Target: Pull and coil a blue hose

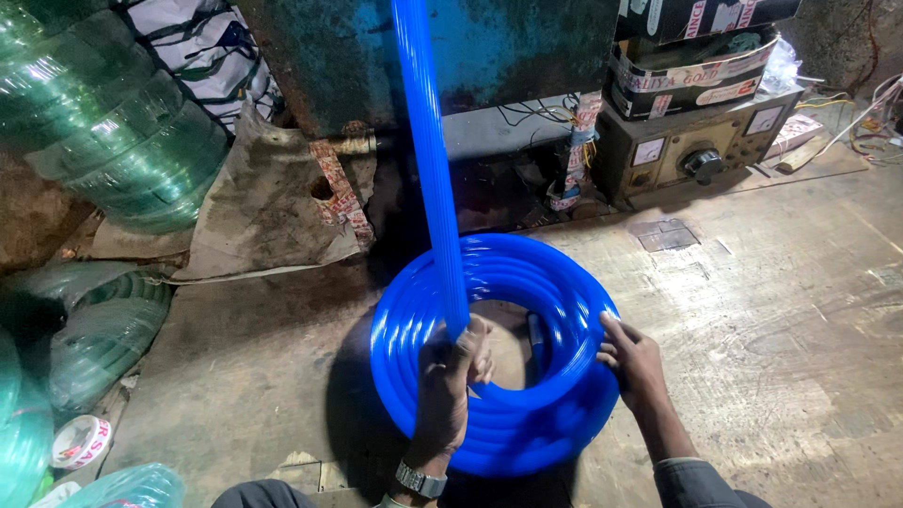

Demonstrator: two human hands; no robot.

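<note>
A bright blue hose coil (527, 273) lies flat on the dusty floor in front of me. A straight run of the same blue hose (428, 150) comes down from the top of the view into the coil's left side. My left hand (450, 372), with a wristwatch on the wrist, is shut on that run just above the coil. My right hand (632, 362) rests on the coil's right rim, with its fingers curled over the top loops.
Green hose coils (113, 122) are stacked at the left, with more (94, 329) lower down. A tape roll (80, 440) lies at the bottom left. A blue machine body (508, 47) and a metal control box with dials (701, 146) stand behind. Loose wires lie far right.
</note>
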